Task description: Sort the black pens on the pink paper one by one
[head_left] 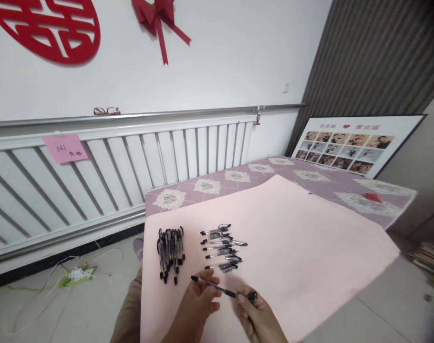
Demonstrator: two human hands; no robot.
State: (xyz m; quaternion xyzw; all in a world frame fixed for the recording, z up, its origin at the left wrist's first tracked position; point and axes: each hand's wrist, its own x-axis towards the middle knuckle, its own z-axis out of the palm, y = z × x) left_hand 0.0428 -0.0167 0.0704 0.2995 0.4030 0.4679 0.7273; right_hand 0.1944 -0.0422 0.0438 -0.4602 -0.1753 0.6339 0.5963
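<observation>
A slim gel pen (217,287) with a clear barrel and black ends lies slantwise between my hands. My left hand (199,305) pinches its barrel between thumb and fingers. My right hand (254,312) closes round a black pen cap (253,296) at the pen's right end; whether cap and pen are joined is hidden by the fingers. Just beyond my hands, several pens and clear caps (222,248) lie loosely in a column. To the left is a denser pile of capped pens (171,250). Both groups rest on a pale pink sheet (292,238).
Under the sheet is a table with a purple patterned cloth (234,177), its left edge near the pens. A white radiator (167,155) runs along the wall. A photo board (346,143) leans at the back right. A power strip (79,275) lies on the floor.
</observation>
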